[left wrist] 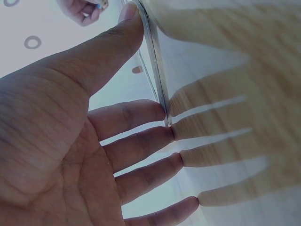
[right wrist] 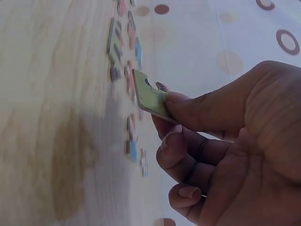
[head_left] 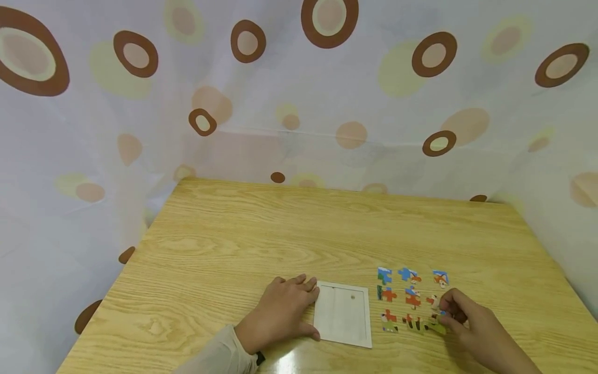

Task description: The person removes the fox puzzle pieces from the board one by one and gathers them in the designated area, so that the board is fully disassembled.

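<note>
A white, shallow puzzle tray [head_left: 344,324] with a raised rim lies bare on the table. My left hand [head_left: 283,307] rests against its left side, fingers fairly straight. In the left wrist view the thumb [left wrist: 120,35] touches the tray's edge, and the fingertips meet the tabletop. Over the right end of the puzzle pieces, my right hand [head_left: 477,324] pinches a green puzzle piece [right wrist: 153,98] between thumb and index finger, the other fingers curled. The held piece is tilted above the table in the right wrist view. Its far corner is hidden behind the thumb.
Between tray and right hand, several colourful puzzle pieces [head_left: 412,298] lie apart in loose rows. The wood-grain table [head_left: 261,223] reaches back to a spotted cloth [head_left: 299,93], which also hangs at both sides.
</note>
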`<state>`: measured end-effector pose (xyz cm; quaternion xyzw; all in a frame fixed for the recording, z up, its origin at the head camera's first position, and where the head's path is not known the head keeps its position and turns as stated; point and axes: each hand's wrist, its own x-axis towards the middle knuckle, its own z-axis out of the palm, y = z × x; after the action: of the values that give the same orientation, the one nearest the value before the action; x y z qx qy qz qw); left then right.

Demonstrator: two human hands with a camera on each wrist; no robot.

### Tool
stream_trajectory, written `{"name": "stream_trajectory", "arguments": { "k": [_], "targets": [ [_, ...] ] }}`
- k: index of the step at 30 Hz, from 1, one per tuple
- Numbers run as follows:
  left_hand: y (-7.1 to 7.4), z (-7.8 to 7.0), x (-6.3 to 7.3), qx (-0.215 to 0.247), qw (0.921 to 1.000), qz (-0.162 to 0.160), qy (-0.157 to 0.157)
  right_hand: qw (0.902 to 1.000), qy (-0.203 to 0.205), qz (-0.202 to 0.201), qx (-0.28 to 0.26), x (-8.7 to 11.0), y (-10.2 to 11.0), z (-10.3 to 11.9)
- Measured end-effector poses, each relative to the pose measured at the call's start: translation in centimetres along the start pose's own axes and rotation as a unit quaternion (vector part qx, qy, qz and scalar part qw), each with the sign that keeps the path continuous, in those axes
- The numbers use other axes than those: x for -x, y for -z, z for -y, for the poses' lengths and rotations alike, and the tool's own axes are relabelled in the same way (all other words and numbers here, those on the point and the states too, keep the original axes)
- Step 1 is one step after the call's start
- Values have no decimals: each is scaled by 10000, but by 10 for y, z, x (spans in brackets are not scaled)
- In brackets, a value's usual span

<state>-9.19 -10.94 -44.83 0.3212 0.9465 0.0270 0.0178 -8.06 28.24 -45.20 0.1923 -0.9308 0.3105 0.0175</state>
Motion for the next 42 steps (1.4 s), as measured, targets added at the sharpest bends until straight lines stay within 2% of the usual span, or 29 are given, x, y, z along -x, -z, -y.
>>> {"name": "stream_trajectory", "arguments": {
  "k": [11,23,27,32,42],
  "targets": [
    [0,4,2,33,9999,-95,-18,9978,-649,-64,149,7,-2,-13],
    [1,3,3,192,9998,-49,18,9977,-654,-7,197,10,-5,-18],
    [1,4,4,210,9998,-25,32,9962,-817,-99,283,9,-9,-16],
    [2,5,4,218,9998,-25,35,9958,-772,-317,376,6,-13,-13],
    [-1,5,4,271,9996,-29,37,9964,-714,-259,373,5,-13,-7]
  ]
}}
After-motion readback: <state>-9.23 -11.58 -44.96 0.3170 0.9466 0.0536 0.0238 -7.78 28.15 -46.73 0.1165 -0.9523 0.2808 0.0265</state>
